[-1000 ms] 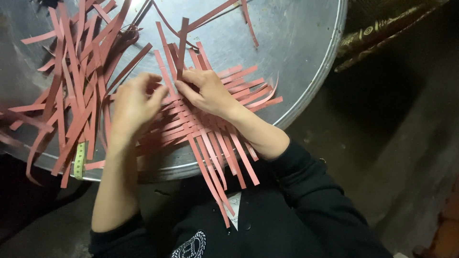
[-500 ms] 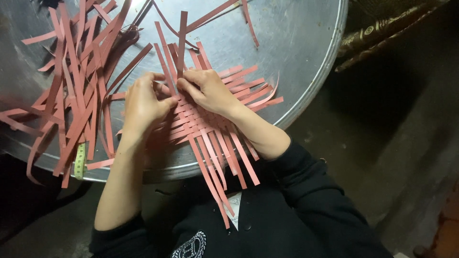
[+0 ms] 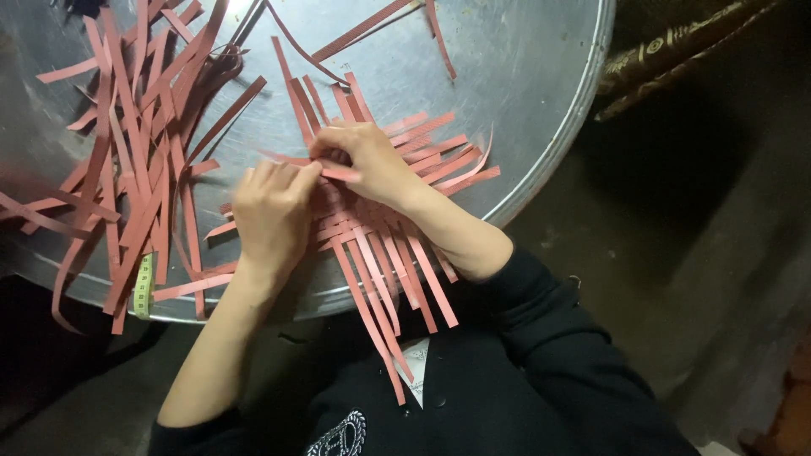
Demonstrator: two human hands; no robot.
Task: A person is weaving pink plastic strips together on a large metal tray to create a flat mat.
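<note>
Dozens of loose red strips [image 3: 127,169] lie heaped on the left of the frame, and I take it they are kept there as a supply within easy reach. A yellow-green measuring tape [image 3: 144,285] hangs over the near rim at lower left, just below that pile. Everything sits on a round metal tray [image 3: 524,76] that fills the upper half of the picture.

Moving toward the middle, I see the left hand [image 3: 272,211] lying palm down on the woven mat [image 3: 380,228], fingers close together and curled a little at the tips. It looks pressed flat, I'd judge to hold the crossed strips from sliding. The mat lies directly under it and runs out to the right and down past the tray's near rim, toward the dark sleeve [image 3: 557,355].

Just right of centre, the right hand [image 3: 367,160] pinches one strip [image 3: 283,157] between thumb and fingertips, the strip reaching left across the upper edge of the mat. The two hands touch at the fingertips, so the pinched strip sits just above the left knuckles. Farther right, the mat's free ends [image 3: 460,165] fan out toward the tray's rim.
</note>
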